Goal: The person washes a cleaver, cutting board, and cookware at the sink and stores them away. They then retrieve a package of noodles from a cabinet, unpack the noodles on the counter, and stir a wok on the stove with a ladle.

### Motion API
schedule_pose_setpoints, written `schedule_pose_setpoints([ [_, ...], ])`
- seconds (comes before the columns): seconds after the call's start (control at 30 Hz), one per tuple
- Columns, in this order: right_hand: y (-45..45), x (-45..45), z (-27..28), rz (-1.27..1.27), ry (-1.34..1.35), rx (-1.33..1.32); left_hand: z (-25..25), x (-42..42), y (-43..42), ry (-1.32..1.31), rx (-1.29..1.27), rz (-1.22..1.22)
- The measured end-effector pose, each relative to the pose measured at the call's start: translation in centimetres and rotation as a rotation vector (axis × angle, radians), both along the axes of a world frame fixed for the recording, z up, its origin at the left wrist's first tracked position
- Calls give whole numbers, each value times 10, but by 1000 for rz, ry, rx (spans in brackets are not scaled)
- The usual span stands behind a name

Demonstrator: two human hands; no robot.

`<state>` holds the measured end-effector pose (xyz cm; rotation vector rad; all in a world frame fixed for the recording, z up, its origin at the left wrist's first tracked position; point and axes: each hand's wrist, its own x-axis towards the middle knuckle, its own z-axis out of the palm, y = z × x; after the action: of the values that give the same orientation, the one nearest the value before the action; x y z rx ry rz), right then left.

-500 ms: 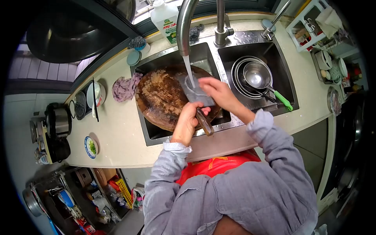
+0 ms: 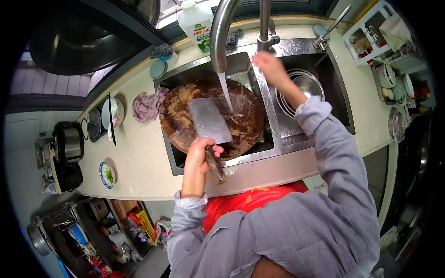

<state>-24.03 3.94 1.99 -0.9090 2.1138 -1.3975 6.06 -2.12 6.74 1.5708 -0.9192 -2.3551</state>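
My left hand [image 2: 200, 155] is closed round the cleaver [image 2: 208, 119] where its wooden handle meets the blade. The wet, broad blade lies over the round wooden chopping board [image 2: 178, 104], which rests across the left sink basin. From the tap [image 2: 219, 41], a stream of water falls onto the board, just right of the blade. My right hand [image 2: 270, 68] is raised by the base of the tap, over the divider between the basins. Motion blurs its fingers, and I cannot make out whether they touch anything.
Nested metal bowls [image 2: 308, 83] stand in the right basin, partly behind my right forearm. A purple cloth [image 2: 147, 105] lies left of the sink, near a bowl with chopsticks [image 2: 111, 113] and a small bowl of chopped greens [image 2: 107, 174]. A white bottle [image 2: 194, 23] stands behind.
My right hand has left the blade and moved up and right to the tap's base. My left hand has drawn the cleaver left and toward me, out of the water stream.
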Motion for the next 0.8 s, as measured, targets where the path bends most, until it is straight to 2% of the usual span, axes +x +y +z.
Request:
schedule_pose_setpoints([
  [0.07,-5,-39,6,-305,173,-69,10,7,0,-7,-125,57],
  [0.13,-23,-86,-23,-495,542,-179,9,20,-6,-24,-197,50],
  [0.23,-44,-127,-40,-415,295,-159,15,35,-7,-114,-301,46],
  [0.33,-48,-148,-35,-222,-126,-264,17,43,-4,-122,-316,56],
  [0.37,-46,-152,-32,-223,-176,-296,15,45,-4,-111,-307,62],
  [0.47,-41,-139,-15,-222,-258,-205,8,40,2,-77,-233,96],
  [0.5,-40,-127,-11,-160,-161,-276,6,34,6,-67,-217,106],
  [0.53,-40,-124,-11,-135,-109,-208,7,24,12,-36,-215,118],
  [0.6,-35,-105,-10,-228,-72,-269,2,10,20,2,-121,139],
  [0.63,-14,-66,21,-228,-117,-160,-1,3,26,66,-79,151],
  [0.67,-1,-36,15,-160,-140,-216,-5,-4,32,109,-38,162],
  [0.7,18,3,19,-165,-197,-35,-8,-13,38,125,-26,189],
  [0.73,39,44,0,60,-271,-363,-10,-23,46,142,-7,212],
  [0.8,87,112,36,470,30,33,-9,-42,59,185,-50,201],
])
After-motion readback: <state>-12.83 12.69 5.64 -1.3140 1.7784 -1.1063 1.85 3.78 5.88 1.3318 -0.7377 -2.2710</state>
